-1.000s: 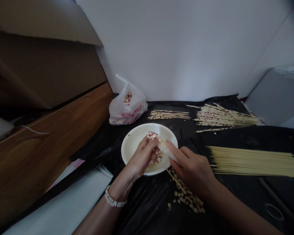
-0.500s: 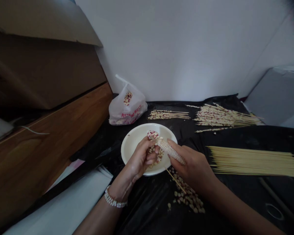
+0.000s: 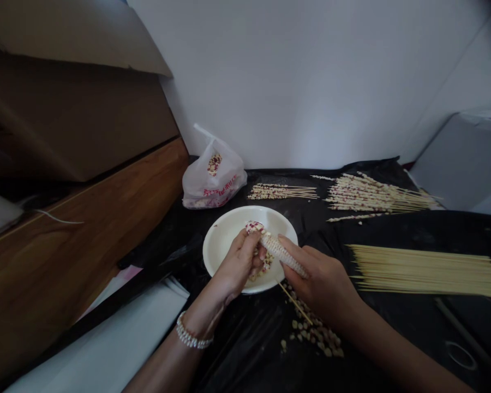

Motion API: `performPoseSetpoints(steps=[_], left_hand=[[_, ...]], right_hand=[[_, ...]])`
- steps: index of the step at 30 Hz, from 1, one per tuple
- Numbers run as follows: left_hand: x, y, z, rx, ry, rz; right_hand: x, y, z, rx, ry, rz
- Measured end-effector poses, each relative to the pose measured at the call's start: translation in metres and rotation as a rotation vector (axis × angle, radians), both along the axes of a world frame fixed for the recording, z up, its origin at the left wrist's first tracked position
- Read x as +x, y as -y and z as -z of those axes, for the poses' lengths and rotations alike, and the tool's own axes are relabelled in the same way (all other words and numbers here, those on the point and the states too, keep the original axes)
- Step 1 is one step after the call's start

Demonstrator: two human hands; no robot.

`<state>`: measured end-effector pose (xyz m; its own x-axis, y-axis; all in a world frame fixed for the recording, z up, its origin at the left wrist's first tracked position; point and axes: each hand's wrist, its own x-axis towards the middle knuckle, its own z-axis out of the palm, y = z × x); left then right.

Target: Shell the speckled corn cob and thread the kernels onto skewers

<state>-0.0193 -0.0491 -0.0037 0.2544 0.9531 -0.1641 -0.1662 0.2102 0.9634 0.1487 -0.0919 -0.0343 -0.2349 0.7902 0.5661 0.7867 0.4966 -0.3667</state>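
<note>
From here I look left to right, starting with the white bowl, loose kernels lying in it. The left hand is over it, thumb and bent fingers gathered at the corn cob; whether they pinch a kernel or the cob itself, I cannot tell. The cob slants above the bowl, its upper end speckled red and white, its lower length stripped. I judge it light and stiff, its pitted surface giving good grip, though the kernels may be slippery. I'd take hold of the stripped length, as the right hand does, fingers wrapped and thumb pressed along it. A thin stick lies below.
</note>
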Motion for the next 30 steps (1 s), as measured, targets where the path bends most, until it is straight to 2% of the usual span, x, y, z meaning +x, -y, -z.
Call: performPoseSetpoints(steps=[5,10,15,19,24,30], left_hand=[[-0.0025,0.0003,-0.0056,-0.036,0.09,0.034],[-0.0074,-0.0016,-0.0074,-0.078,0.219,0.096],[-0.0058,-0.0023,-0.0056,-0.109,0.157,0.061],[-0.0025,-0.002,-0.0045,-0.102,0.099,0.008],[-0.0035,-0.0024,-0.003,-0.11,0.138,-0.015],[-0.0088,-0.0012,-0.0051,-0.105,0.222,0.075]], right_hand=[[0.0001,-0.0011,0.0,-0.001,-0.039,-0.004],[-0.0001,-0.0006,-0.0006,0.129,0.091,0.063],[0.0,0.0004,-0.0022,0.274,0.251,0.089],[0.0003,0.0013,-0.0015,0.322,0.338,0.09],[-0.0003,0.0016,-0.0016,0.31,0.29,0.086],[-0.0002,0.0,-0.0001,0.342,0.267,0.079]])
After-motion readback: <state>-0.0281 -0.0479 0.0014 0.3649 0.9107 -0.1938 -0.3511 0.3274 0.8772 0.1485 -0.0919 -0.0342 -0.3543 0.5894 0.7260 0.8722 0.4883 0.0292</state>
